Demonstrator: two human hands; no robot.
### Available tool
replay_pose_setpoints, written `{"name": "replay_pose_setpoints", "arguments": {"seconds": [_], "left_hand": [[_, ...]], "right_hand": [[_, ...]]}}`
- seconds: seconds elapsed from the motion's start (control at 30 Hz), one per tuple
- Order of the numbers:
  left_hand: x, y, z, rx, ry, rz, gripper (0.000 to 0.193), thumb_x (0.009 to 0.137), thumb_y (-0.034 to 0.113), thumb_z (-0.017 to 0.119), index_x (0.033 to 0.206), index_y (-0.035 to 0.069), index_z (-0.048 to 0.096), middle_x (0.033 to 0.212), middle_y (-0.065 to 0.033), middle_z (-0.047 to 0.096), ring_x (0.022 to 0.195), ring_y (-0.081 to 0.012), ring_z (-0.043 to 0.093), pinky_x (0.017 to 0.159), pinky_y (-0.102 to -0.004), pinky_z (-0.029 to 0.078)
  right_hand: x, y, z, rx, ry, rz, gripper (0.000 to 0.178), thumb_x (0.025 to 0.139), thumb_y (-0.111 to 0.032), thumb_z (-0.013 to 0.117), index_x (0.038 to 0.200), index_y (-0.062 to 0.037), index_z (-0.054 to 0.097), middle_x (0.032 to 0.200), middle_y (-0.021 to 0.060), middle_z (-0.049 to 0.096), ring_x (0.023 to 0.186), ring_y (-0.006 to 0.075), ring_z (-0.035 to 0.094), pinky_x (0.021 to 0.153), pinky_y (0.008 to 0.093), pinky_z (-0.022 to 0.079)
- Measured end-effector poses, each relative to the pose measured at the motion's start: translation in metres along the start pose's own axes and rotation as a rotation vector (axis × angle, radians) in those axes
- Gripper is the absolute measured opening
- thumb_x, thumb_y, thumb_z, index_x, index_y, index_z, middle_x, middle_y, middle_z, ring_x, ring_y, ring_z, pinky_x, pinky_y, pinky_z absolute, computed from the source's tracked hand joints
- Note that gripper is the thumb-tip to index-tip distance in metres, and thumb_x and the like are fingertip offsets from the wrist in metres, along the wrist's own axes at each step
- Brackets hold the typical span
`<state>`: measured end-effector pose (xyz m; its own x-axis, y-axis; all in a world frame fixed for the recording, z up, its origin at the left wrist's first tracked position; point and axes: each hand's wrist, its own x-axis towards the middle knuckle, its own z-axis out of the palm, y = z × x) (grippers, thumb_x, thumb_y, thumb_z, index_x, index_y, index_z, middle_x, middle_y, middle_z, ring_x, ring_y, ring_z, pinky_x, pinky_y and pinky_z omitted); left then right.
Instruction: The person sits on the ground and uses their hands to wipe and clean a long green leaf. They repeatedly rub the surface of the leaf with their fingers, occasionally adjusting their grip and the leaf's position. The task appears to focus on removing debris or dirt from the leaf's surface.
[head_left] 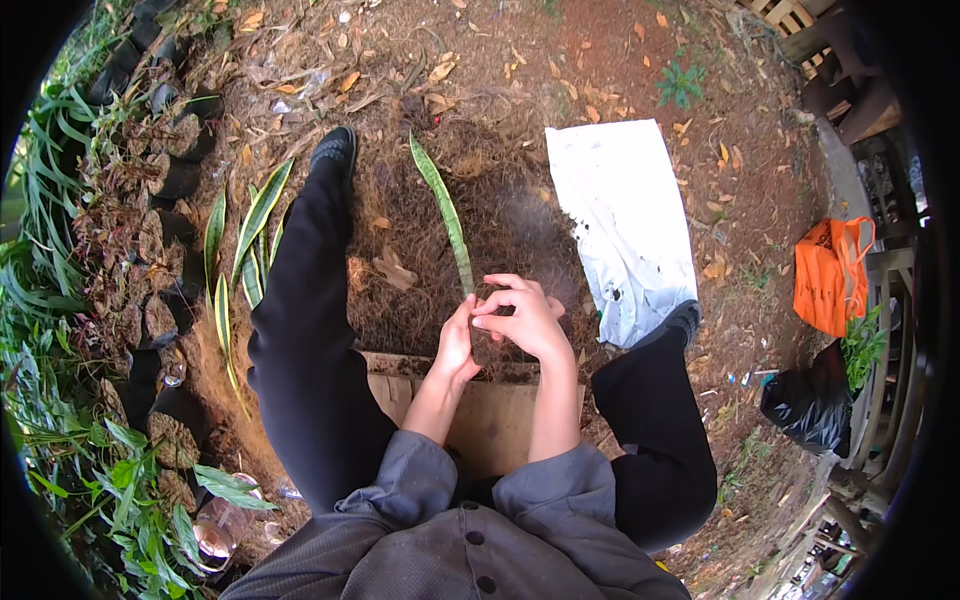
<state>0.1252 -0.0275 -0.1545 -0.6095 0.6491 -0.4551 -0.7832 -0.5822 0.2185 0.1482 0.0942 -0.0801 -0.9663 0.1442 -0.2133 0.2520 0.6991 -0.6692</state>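
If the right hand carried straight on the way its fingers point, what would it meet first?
The right hand would probably meet the left hand, close beside it at the lower end of the green leaf; depth is unclear, so the leaf could come first.

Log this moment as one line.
left hand: at lower end of snake plant leaf; right hand: curled beside left; white sack: right of leaf

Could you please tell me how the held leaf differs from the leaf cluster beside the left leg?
The held leaf is one blade; the leaf cluster has several. The held leaf's base meets the left hand; the leaf cluster is away from it. Both show long, pointed, green blades.
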Motion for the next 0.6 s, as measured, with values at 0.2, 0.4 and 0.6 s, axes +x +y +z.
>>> {"name": "replay_pose_setpoints", "arguments": {"seconds": [0.2, 0.4, 0.6], "left_hand": [[-0.005, 0.008, 0.015, -0.007, 0.042, -0.051, 0.024, 0.094, 0.031, 0.044, 0.082, 0.011, 0.050, 0.068, -0.0016, 0.053, 0.057, -0.0121, 0.055, 0.051, -0.0244, 0.047], [-0.011, 0.006, 0.017, -0.062, 0.064, -0.060, 0.023, 0.095, 0.031, 0.041, 0.083, 0.012, 0.049, 0.074, -0.0009, 0.052, 0.063, -0.0115, 0.055, 0.054, -0.0266, 0.049], [-0.020, 0.018, 0.043, -0.038, 0.180, -0.047, 0.026, 0.094, 0.036, 0.042, 0.083, 0.014, 0.050, 0.078, -0.0022, 0.055, 0.068, -0.0138, 0.058, 0.059, -0.0308, 0.052]], "right_hand": [[-0.001, 0.021, -0.006, 0.463, -0.186, 0.021, 0.024, 0.073, -0.021, 0.072, 0.096, -0.0155, 0.070, 0.130, 0.0096, 0.047, 0.114, 0.0238, 0.048, 0.096, 0.0385, 0.036], [-0.005, -0.012, -0.013, 0.263, -0.163, 0.129, 0.020, 0.069, -0.029, 0.074, 0.086, -0.0192, 0.071, 0.135, 0.0037, 0.044, 0.127, 0.0277, 0.035, 0.101, 0.0442, 0.028], [-0.019, -0.023, -0.018, 0.114, -0.030, 0.032, 0.024, 0.068, -0.036, 0.073, 0.090, -0.0264, 0.071, 0.136, 0.0010, 0.042, 0.133, 0.0313, 0.022, 0.098, 0.0621, 0.005]]}}
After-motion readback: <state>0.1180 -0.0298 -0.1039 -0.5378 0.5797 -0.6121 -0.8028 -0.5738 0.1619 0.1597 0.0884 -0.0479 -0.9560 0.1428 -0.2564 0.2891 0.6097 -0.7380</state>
